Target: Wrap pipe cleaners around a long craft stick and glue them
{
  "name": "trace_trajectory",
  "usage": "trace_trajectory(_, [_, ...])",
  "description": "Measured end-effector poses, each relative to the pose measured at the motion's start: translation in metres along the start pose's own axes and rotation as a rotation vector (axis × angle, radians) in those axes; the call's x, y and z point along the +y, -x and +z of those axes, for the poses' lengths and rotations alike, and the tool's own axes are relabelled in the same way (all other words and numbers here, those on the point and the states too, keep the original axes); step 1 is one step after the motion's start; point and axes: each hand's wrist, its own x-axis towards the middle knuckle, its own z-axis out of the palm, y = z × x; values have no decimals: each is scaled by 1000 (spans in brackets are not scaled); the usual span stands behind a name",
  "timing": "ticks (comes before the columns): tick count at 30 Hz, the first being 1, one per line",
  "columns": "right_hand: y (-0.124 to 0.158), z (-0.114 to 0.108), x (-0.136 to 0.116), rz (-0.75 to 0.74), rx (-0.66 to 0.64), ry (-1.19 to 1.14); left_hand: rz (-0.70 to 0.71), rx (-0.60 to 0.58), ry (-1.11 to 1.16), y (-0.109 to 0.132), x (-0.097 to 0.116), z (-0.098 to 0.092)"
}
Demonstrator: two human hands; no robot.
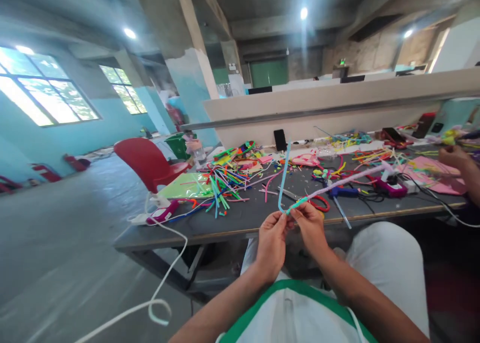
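Note:
Close together at the table's front edge, my left hand point(273, 237) and my right hand point(310, 227) are both closed in a pinch. Between the fingertips, a light blue pipe cleaner point(284, 178) bends and rises upright from my left hand. A long pale pink pipe cleaner point(345, 182) slants up to the right from my right hand. Its near end is wrapped in a turquoise-green pipe cleaner point(299, 203), which my right fingers grip. The exact join is hidden by my fingers. Just behind lie scissors point(320, 203) with red handles.
Cut pipe cleaners point(223, 185) are heaped on the dark table point(240, 223). A blue glue gun point(344, 191), purple power strips point(392, 187) and a black phone point(279, 140) lie around. A red chair point(140, 160) stands left. Another person's hand point(453, 158) works at right.

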Motion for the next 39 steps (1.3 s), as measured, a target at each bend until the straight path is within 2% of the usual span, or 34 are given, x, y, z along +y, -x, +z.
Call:
trace_trajectory(4, [3,-15,14,56,40,2,-14,11,-74,4,-21,-8])
trace_trajectory(7, [5,-19,12,41,78,82,-3,2,-151,7,-26,-13])
trace_trajectory(13, [9,-18,5,9,9,330,-85,-51,-259,9,-16,-28])
trace_trajectory(19, [9,-16,19,-4,-48,366,-144,-19,-184,4,-10,-34])
trace_trajectory(25, [9,-13,16,-44,-89,481,-252,-42,-45,2,-12,-44])
trace_trajectory(34, [5,-24,26,-53,-331,378,-548,-65,80,-3,-10,-56])
trace_trajectory(37, [2,-29,31,-10,-354,295,-641,-75,119,-3,-8,-56])
trace_trajectory(39, [1,-31,32,6,-351,255,-651,-78,135,-3,-6,-55])
